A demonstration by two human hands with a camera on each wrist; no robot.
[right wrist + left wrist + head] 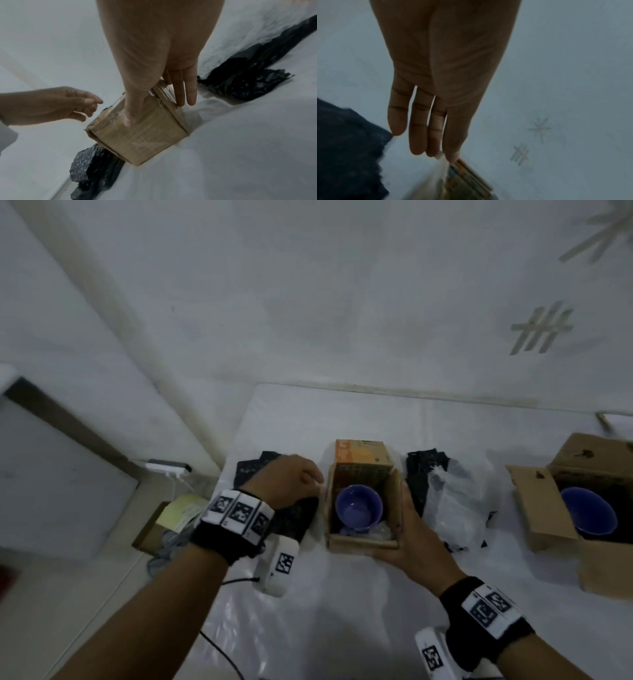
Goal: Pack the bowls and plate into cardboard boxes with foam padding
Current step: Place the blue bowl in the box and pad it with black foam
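Observation:
A small open cardboard box [359, 542] [145, 139] stands mid-table with a purple bowl [358, 506] inside on clear wrap. My right hand [404, 529] [157, 112] grips its near right corner, thumb on the front wall and fingers along the right side. My left hand [301, 477] [428, 142] [82, 106] hovers at the box's left edge, fingers relaxed and holding nothing. A black foam sheet [291, 522] [347, 148] [87, 167] lies beneath that hand. At the right, a larger open box [548, 508] lined with black foam holds a second purple bowl [589, 517].
More black foam [419, 474] [248, 81] and a clear plastic bag [455, 501] lie right of the small box. The table wears a white plastic cover [342, 611]. Past its left edge, a power strip [168, 467] and a carton [161, 522] sit on the floor.

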